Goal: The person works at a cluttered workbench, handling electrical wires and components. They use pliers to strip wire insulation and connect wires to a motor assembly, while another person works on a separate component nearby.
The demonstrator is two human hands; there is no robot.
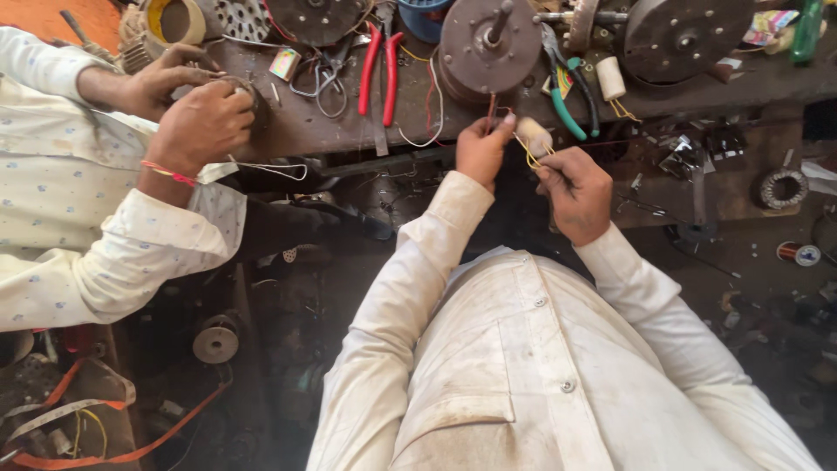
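At centre of the head view, left hand pinches thin wires at 12 o'clock of the torso; right hand is closed on a yellow thread running to a small pale spool just at 11 o'clock of it. Spool looks light, thread limp and snag-prone; best held by the spool body. Blue tub at 12 o'clock, contents unclear. Co-worker's hands at 9 o'clock clasp a round coil.
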